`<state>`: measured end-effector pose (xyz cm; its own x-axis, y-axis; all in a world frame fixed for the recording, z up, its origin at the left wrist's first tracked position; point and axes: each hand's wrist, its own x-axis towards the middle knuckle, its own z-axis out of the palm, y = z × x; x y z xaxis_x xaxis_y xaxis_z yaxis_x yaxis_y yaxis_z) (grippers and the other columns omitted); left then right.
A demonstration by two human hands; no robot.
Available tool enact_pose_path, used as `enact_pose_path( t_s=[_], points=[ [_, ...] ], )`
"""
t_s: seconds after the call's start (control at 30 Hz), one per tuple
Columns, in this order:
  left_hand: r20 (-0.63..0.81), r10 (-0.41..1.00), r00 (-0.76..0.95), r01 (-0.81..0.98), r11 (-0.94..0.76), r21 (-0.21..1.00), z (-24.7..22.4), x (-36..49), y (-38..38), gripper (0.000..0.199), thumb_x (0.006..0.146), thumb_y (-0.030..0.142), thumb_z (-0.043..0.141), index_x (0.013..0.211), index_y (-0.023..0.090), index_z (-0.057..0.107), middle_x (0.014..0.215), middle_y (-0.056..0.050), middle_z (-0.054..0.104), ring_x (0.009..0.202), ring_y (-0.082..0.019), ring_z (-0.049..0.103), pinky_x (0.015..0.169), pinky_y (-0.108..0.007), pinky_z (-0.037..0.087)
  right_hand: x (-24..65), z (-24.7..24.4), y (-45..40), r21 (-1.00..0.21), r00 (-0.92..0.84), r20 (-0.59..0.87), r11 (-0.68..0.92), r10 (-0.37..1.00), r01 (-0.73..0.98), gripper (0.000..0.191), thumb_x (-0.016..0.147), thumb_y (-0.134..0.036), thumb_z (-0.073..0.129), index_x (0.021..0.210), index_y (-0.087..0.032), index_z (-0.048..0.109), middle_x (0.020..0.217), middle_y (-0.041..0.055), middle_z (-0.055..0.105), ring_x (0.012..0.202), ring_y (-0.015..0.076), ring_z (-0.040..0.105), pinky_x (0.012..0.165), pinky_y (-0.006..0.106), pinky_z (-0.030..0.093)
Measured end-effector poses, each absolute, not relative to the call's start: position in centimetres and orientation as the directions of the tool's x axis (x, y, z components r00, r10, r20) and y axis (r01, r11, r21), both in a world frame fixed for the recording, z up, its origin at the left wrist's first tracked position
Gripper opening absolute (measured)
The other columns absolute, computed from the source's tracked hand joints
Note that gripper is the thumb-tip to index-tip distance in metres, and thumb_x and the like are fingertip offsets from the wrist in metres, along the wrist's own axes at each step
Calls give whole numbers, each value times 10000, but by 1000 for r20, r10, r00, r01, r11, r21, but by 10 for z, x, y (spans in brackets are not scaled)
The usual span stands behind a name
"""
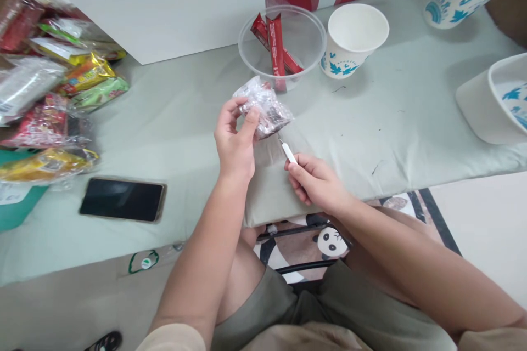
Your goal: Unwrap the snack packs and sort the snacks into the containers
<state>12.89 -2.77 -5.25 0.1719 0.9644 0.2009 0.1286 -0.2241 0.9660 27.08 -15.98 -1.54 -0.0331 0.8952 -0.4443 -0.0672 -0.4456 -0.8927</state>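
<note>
My left hand (236,142) grips a crinkled clear plastic packet (267,107) with dark and reddish contents, thumb on top. My right hand (310,178) is closed round a small white-handled tool (289,153), whose thin metal tip points up at the packet's lower right corner. Whether the tip touches the plastic I cannot tell. Just behind the packet stands a clear round plastic bowl (310,38) with red stick sachets (276,46) in it. A white paper cup (357,33) with blue leaf prints is right of the bowl.
Wrapped snacks (86,74) are heaped at the far left, near a black phone (122,199). A large white box (185,5) stands behind the bowl. At the right are another paper cup (457,0) and a white container (481,101). The cloth-covered table's front edge lies below my hands.
</note>
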Motion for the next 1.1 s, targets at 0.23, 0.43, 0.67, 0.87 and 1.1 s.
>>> enact_pose_path(
  t_s=[0.23,0.43,0.67,0.87,1.1],
  points=[
    [134,981,141,50,-143,988,-48,120,-20,468,932,717,566,1146,305,626,968,-14,650,664,-109,649,563,-245,539,321,-27,-153,-618,176,223,0,959,786,245,941,-346,542,1053,-205,709,946,110,676,819,239,628,720,385,498],
    [150,942,301,41,-170,985,-33,136,-38,431,906,665,647,1054,262,692,1063,-37,695,648,-87,607,469,-195,481,356,-41,-144,-318,383,399,-266,833,910,318,892,-300,594,1170,-190,703,1120,183,654,1064,372,610,957,622,433],
    [235,853,465,86,-308,948,-32,152,-51,358,929,536,673,1048,211,768,1181,-97,725,1091,-208,707,624,-202,579,324,-33,-147,-419,16,564,270,826,867,373,920,-328,623,1274,-211,619,1144,135,661,1032,278,660,861,433,545],
    [173,862,476,114,-256,960,-33,152,-54,276,945,438,667,1087,220,760,1216,-90,720,1025,-186,719,619,-203,579,317,-36,-147,-461,55,507,217,860,861,128,961,-197,542,911,-231,655,761,27,657,697,178,606,661,315,455],
    [68,896,438,56,-103,993,-34,155,-53,313,927,494,690,1091,227,698,1125,-55,724,750,-119,699,588,-221,585,311,-31,-150,-436,69,647,294,760,850,137,934,-165,555,836,-245,607,744,21,666,729,191,620,680,340,467]
  ],
)
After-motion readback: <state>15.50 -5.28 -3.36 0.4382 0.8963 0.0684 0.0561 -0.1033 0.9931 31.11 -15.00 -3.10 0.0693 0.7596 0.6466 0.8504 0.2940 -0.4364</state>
